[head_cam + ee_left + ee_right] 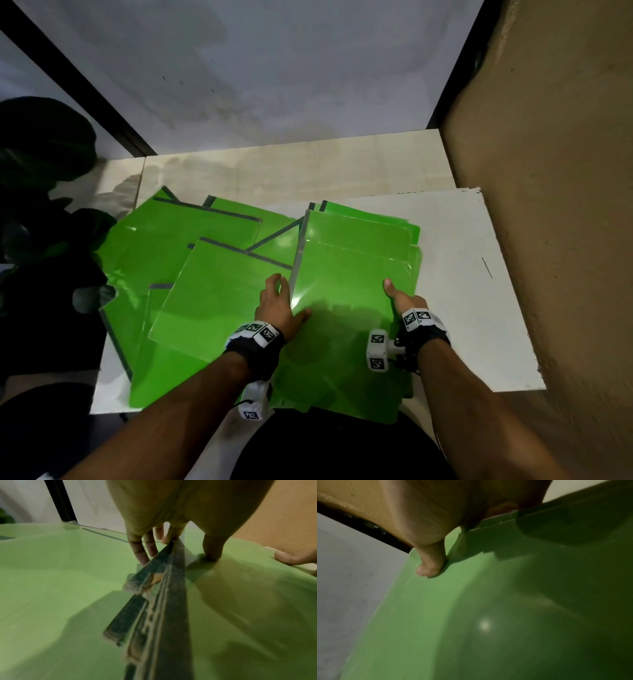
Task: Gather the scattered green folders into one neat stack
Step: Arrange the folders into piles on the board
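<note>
Both hands clamp the right-hand stack of glossy green plastic folders (356,274).
Left hand (277,308) grips its grey spine edge, right hand (402,299) its opposite edge; white tabletop (479,291), beige wall (565,171).

I am at a white board (479,291) that lies flat like a table top. Behind it is a pale wooden top (291,168), and the white board seems to lie over part of it. On the white board lie many green folders (191,274) with grey edges. The ones on the left are spread out and lie over each other, all turned different ways. On the right is a pile of green folders (356,260), one on top of another, with edges that do not line up. The pile hangs a little over the near edge of the board.
</note>
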Demonstrator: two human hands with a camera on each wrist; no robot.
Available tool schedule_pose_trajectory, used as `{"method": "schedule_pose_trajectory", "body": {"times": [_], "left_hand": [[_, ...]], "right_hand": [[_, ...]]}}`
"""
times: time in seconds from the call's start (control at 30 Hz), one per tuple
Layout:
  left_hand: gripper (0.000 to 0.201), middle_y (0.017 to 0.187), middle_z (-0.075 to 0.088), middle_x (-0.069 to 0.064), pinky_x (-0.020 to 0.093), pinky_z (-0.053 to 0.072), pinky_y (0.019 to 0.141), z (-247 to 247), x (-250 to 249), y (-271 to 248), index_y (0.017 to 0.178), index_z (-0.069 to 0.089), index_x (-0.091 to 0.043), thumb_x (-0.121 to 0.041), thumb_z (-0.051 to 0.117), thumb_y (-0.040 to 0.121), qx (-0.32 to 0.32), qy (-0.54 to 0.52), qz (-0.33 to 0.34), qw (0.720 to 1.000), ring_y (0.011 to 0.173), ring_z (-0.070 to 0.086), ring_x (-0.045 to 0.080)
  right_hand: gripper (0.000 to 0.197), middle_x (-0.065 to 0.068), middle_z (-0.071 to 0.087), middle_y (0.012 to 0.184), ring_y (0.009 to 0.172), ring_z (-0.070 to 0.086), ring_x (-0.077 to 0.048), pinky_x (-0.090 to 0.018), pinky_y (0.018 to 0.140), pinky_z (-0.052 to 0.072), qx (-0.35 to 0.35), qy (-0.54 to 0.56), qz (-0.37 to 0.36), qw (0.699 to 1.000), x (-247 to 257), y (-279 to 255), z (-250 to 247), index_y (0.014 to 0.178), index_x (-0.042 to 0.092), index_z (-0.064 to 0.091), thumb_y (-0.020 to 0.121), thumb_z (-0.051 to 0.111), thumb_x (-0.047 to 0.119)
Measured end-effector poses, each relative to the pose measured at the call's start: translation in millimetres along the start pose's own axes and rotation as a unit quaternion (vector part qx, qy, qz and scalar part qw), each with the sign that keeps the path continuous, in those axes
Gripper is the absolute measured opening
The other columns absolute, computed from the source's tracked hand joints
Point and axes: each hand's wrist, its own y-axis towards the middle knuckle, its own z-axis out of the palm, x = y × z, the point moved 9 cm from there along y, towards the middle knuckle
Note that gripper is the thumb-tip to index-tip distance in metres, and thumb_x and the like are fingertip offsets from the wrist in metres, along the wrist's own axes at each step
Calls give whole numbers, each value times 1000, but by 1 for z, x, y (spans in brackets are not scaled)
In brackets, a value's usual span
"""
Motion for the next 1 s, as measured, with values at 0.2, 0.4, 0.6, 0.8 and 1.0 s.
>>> {"method": "schedule_pose_trajectory", "body": {"times": [0.2,0.4,0.6,0.8,1.0], "left_hand": [[64,144,24,6,40,40,107,5,-19,0,126,44,-26,-42,75,72,16,9,35,999,129,40,28],[66,144,30,7,44,30,112,-54,-81,51,132,39,-23,-47,67,77,-78,90,113,986,133,33,26],[82,159,2,-9,76,-1,102,-59,-131,126,148,12,-35,-61,52,81,-5,184,103,978,147,-13,22],[73,156,18,5,63,18,113,-20,-124,128,146,24,-34,-68,42,83,100,162,83,978,144,7,37],[67,150,26,-3,67,24,107,-11,-117,116,138,30,-41,-67,47,79,104,176,122,971,141,14,35]], "right_hand": [[98,-18,64,100,86,61,-29,-34,77,47,-19,-60,-16,998,4,-3,-4,107,2,58,65,43,90],[86,-12,56,82,80,54,-26,-30,74,42,-5,-59,-18,998,10,4,-6,97,1,57,72,46,83],[100,-20,61,121,100,59,-33,-34,84,46,10,-40,-1,999,4,10,-5,124,2,55,66,53,84],[112,-21,61,119,105,60,-33,-34,89,47,10,-50,-21,998,5,10,-7,118,6,61,54,39,95],[96,-20,62,119,104,61,-34,-37,91,49,-7,-8,-14,1000,0,12,-12,122,5,59,69,46,85]]}}
